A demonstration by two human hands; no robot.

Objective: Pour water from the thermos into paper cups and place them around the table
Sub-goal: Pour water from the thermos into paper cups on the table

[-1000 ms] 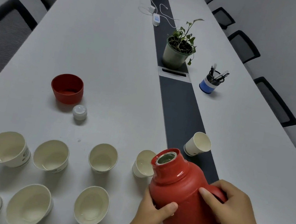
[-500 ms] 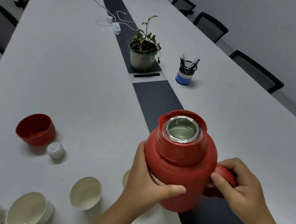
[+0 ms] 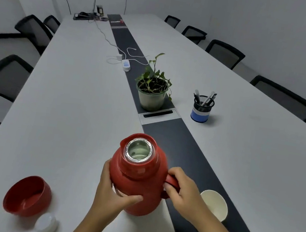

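Between both hands, red thermos (image 3: 136, 175), upright, uncapped, shiny steel mouth.

- No text, brand, number or sign can be read anywhere in this view.
- The pen holder (image 3: 201, 111) carries a blue band with a paler strip above it; any print there is too small to make out.
- The white power adapter (image 3: 126, 65) shows a bluish patch, perhaps a label, unreadable.
- The dark centre strip (image 3: 117, 22) bears a small red mark at its far end, illegible.
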